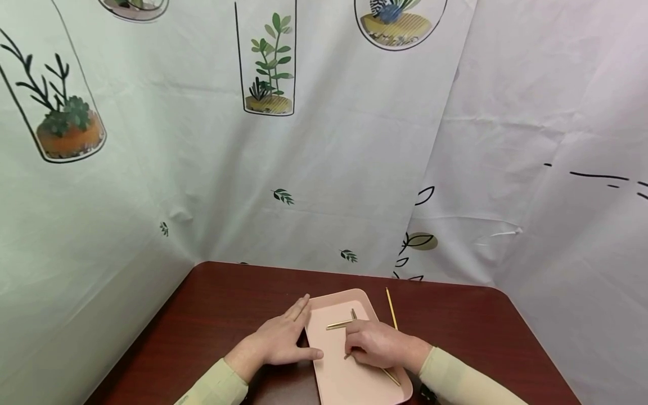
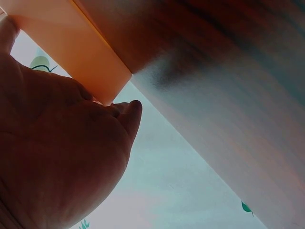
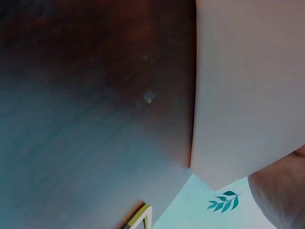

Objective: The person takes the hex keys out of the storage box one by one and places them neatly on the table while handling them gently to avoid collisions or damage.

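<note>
A pale pink tray [image 1: 336, 382] lies on the table with several thin gold-coloured sticks on it. One gold stick [image 1: 338, 325] reaches left from beside my right hand [image 1: 377, 342]; another stick [image 1: 391, 377] lies by the tray's right rim. Curled over the tray, the right fingers pinch a slim stick, its tip [image 1: 346, 356] showing below them; the rest is hidden. With fingers straight, my left hand [image 1: 280, 337] rests along the tray's left rim, its thumb over the edge. In the left wrist view, that hand [image 2: 62, 148] touches the tray's wall [image 2: 90, 57].
A yellow pencil [image 1: 392, 308] lies on the dark red-brown table [image 1: 228, 304], right of the tray. A white cloth [image 1: 329, 157] printed with plants hangs behind the table. In the right wrist view, a yellow and dark object [image 3: 138, 217] with a pale end shows at the bottom.
</note>
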A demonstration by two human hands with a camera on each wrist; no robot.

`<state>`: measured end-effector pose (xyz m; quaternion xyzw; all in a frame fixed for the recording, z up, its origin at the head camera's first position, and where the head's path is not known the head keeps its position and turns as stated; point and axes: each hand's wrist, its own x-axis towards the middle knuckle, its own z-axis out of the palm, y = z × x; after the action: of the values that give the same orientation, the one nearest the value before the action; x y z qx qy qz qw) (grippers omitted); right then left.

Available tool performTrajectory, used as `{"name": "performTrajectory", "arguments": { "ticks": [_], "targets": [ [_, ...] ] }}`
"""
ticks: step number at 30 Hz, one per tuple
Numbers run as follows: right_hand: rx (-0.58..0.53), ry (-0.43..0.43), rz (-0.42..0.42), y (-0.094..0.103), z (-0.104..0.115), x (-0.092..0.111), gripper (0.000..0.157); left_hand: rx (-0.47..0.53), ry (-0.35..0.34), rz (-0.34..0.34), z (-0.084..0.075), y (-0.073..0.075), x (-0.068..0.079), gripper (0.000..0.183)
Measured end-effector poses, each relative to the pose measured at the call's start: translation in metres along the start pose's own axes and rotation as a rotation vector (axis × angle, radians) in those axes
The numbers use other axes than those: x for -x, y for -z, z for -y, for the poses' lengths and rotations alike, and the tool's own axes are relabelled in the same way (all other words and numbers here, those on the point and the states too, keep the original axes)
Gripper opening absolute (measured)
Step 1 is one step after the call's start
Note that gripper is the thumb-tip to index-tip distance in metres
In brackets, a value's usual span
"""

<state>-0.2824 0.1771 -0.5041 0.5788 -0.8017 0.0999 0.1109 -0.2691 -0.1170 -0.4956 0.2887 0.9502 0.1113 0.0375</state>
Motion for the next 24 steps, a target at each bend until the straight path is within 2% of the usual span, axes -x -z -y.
{"name": "performTrajectory", "arguments": {
  "ticks": [24],
  "targets": [
    [-0.091,-0.061,-0.03,-0.0003,0.0017,0.0025,0.013,-0.006,-0.004,0.001,-0.0004,0.0,0.0004,0.119]
  ]
}}
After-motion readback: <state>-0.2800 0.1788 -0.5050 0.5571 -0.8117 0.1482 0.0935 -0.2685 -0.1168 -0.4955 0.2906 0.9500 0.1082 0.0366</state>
